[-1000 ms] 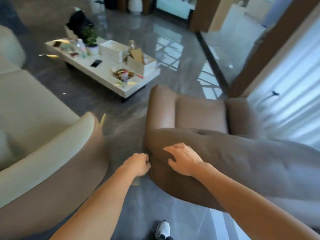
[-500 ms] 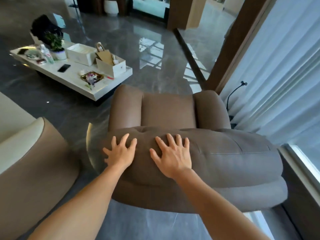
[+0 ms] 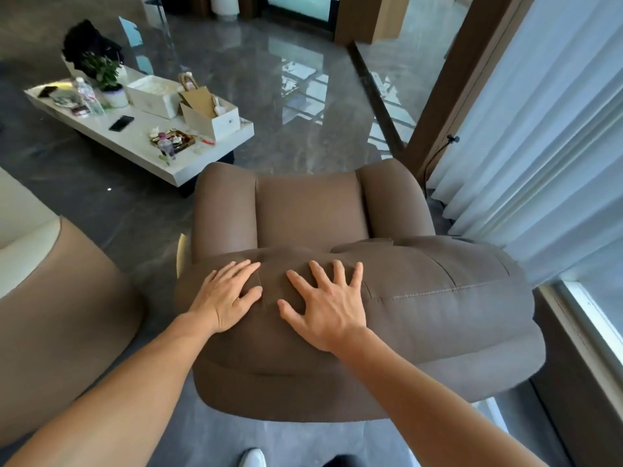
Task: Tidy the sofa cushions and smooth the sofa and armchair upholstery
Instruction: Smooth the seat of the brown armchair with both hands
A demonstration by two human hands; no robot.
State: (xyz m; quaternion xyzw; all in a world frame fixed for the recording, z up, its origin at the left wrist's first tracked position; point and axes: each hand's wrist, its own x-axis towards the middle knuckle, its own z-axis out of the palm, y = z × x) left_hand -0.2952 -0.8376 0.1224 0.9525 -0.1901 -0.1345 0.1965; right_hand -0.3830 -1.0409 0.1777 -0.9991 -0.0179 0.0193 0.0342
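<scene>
Both hands, a second ago gripping the brown armchair (image 3: 421, 298) backrest's left corner, now lie flat, released: left hand (image 3: 225, 296), right hand (image 3: 326, 306), smoothing underway.

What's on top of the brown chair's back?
Two flat, open hands: the left hand and right hand press on the armchair backrest. The fabric under the palms is hidden.

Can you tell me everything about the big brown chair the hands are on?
The armchair is brown and puffy, covered in what looks like smooth leather or suede. It has a flat seat, two rounded arms and a thick padded backrest with stitched seams. Seen from behind and above, it stands on the shiny grey floor. The left hand and right hand rest flat, fingers spread, on the backrest top.
</scene>
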